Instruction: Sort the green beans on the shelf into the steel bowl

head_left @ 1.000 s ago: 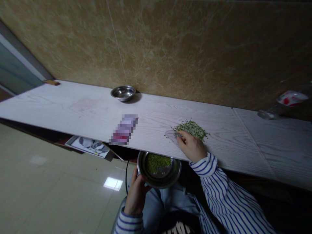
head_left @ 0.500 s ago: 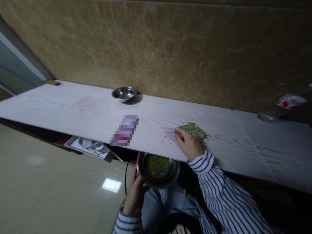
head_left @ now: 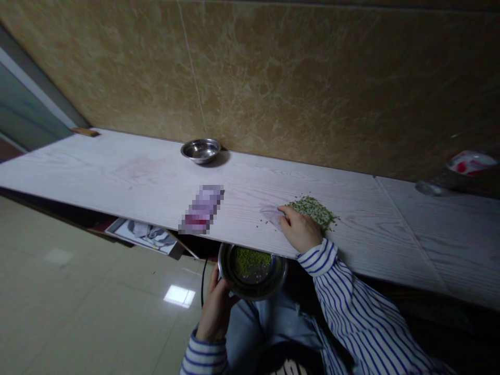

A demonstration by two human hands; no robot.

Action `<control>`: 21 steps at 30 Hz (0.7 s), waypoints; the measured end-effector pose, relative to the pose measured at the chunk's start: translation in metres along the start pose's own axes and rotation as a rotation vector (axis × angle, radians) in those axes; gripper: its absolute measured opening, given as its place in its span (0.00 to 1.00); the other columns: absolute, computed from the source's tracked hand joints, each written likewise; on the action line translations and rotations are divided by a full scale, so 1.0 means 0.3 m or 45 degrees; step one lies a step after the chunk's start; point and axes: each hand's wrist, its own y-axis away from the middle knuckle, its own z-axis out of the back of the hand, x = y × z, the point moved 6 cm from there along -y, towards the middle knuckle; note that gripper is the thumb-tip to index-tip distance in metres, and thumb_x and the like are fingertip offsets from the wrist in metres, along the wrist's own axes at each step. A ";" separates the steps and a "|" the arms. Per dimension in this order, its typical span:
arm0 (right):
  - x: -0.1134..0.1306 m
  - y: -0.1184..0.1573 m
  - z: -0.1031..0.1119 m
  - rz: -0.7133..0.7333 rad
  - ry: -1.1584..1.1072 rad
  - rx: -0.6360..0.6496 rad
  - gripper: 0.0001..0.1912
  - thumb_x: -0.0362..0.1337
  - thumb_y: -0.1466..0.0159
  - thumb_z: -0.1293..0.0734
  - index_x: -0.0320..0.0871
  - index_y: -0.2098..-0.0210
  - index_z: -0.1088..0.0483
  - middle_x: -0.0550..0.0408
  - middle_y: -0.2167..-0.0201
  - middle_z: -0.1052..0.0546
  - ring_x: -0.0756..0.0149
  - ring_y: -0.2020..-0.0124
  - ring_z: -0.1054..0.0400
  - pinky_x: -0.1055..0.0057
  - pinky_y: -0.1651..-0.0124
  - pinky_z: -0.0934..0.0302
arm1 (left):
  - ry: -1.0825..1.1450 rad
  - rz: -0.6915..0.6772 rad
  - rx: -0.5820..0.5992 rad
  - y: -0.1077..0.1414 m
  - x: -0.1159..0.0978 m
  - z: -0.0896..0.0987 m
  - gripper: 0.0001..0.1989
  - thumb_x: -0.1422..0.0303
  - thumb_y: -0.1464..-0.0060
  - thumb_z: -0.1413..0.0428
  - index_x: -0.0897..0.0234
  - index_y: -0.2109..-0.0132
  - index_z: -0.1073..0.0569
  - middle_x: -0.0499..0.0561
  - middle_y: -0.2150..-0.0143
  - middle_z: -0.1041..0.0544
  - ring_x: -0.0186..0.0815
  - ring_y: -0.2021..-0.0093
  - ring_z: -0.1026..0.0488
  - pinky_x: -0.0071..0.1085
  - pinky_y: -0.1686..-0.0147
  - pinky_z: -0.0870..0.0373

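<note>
My left hand [head_left: 216, 307] grips the left side of a steel bowl [head_left: 282, 281], its thumb over the rim. The bowl is just below the table's front edge, over my lap, and a layer of small green beans, like mung beans [head_left: 250, 259], lies in it. My right hand [head_left: 301, 229] rests on the table with thumb and index finger apart, the other fingers partly hidden. It is at the near left edge of a scattered patch of the same green beans [head_left: 314, 209]. A few stray dark specks lie left of its fingertips.
A second steel bowl [head_left: 200, 151] stands near the wall on the white wood-grain table [head_left: 250, 177]. A blurred-out purple phone-like item [head_left: 202, 209] lies near the front edge. At the far right is a clear plastic bottle [head_left: 432, 187]. An open drawer [head_left: 142, 235] sits below.
My right thumb and index finger have parted, and the hand has shifted slightly left and toward me. My left hand and the bowl have hardly moved.
</note>
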 end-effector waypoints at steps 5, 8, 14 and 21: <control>0.032 -0.001 -0.009 0.111 -0.049 0.017 0.17 0.39 0.36 0.43 0.50 0.50 0.32 0.53 0.63 0.21 0.61 0.63 0.27 0.68 0.60 0.37 | 0.017 -0.002 0.000 0.002 -0.007 -0.001 0.33 0.70 0.61 0.46 0.53 0.43 0.37 0.51 0.55 0.29 0.36 0.62 0.33 0.31 0.67 0.33; 0.040 0.005 -0.009 0.161 -0.093 0.054 0.17 0.39 0.37 0.42 0.50 0.51 0.31 0.54 0.62 0.21 0.62 0.62 0.27 0.69 0.59 0.37 | 0.010 -0.004 -0.001 0.000 -0.009 0.000 0.33 0.69 0.61 0.46 0.54 0.43 0.36 0.52 0.55 0.28 0.37 0.62 0.33 0.32 0.67 0.33; 0.051 -0.012 -0.007 0.144 -0.140 0.069 0.17 0.39 0.36 0.42 0.50 0.50 0.31 0.54 0.61 0.21 0.61 0.61 0.27 0.67 0.57 0.37 | -0.009 0.017 0.001 -0.009 -0.003 0.009 0.35 0.69 0.60 0.47 0.53 0.41 0.38 0.53 0.54 0.29 0.38 0.61 0.33 0.33 0.68 0.33; 0.079 -0.003 -0.022 0.228 -0.202 0.153 0.16 0.39 0.36 0.42 0.49 0.51 0.30 0.54 0.59 0.21 0.63 0.59 0.28 0.68 0.55 0.38 | -0.012 0.024 0.030 -0.003 0.000 0.005 0.35 0.69 0.61 0.46 0.51 0.42 0.38 0.51 0.56 0.29 0.36 0.63 0.33 0.30 0.69 0.35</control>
